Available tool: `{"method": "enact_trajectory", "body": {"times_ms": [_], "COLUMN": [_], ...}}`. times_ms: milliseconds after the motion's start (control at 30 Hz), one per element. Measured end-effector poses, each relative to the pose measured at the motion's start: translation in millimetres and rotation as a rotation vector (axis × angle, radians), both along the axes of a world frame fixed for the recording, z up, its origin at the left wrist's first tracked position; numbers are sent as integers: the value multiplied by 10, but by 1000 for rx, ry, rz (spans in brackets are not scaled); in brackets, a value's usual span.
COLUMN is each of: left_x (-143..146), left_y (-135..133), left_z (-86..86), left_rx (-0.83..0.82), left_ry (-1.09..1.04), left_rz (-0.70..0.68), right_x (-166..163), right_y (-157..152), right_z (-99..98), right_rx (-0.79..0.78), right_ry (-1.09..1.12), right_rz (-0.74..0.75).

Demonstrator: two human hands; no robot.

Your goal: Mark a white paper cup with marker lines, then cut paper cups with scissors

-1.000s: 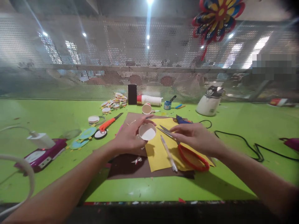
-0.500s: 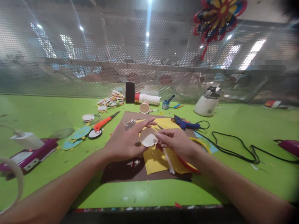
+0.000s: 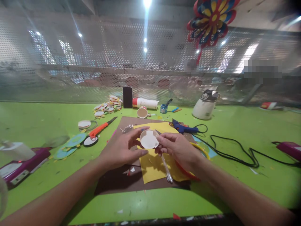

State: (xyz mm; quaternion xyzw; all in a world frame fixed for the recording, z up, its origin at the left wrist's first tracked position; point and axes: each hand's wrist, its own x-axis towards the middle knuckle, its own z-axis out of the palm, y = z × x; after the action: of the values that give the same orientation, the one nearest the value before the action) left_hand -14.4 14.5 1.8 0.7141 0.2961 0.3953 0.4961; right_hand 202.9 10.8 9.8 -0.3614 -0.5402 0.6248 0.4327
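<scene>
Between my hands is a shallow white paper cup bottom (image 3: 149, 140), its round hollow facing me. The thumb and fingers of my right hand (image 3: 180, 149) pinch its right edge. My left hand (image 3: 123, 146) is open around its left side, thumb below and fingers above; whether it touches the rim I cannot tell. Below lies a yellow sheet (image 3: 147, 171) on a brown board (image 3: 110, 182). A pen (image 3: 167, 171) rests on the sheet. Scissors with red and yellow handles (image 3: 204, 150) lie partly hidden under my right hand and forearm.
A blue glue gun (image 3: 184, 127) with a black cord lies right of the board. To the left are an orange utility knife (image 3: 101, 129), blue paper discs (image 3: 75, 140) and a purple power strip (image 3: 30, 166). Paper cups (image 3: 147, 103), a phone (image 3: 127, 97) and a kettle (image 3: 205, 105) stand behind.
The cup bottom has turned a little, so more of its white inside shows. My left fingers have moved slightly left and spread around it. The camera view has shifted slightly.
</scene>
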Motion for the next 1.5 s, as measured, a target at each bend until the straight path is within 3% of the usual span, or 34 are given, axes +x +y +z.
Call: {"method": "enact_trajectory", "body": {"times_ms": [167, 400, 700, 1267, 1500], "left_x": [-11, -45, 1, -5, -30], "left_y": [7, -23, -42, -51, -46], "left_z": [-89, -83, -79, -52, -34], "left_rx": [146, 391, 267, 285, 353], "left_ry": [52, 231, 128, 68, 146], "left_rz": [143, 258, 186, 257, 250], "right_x": [2, 2, 6, -1, 23], "right_y": [7, 2, -3, -37, -31], "right_z": [-26, -17, -3, 53, 17], "right_rx": [-2, -12, 24, 7, 15], "right_ry": [42, 31, -5, 93, 102], "right_rz": [53, 49, 6, 54, 76]}}
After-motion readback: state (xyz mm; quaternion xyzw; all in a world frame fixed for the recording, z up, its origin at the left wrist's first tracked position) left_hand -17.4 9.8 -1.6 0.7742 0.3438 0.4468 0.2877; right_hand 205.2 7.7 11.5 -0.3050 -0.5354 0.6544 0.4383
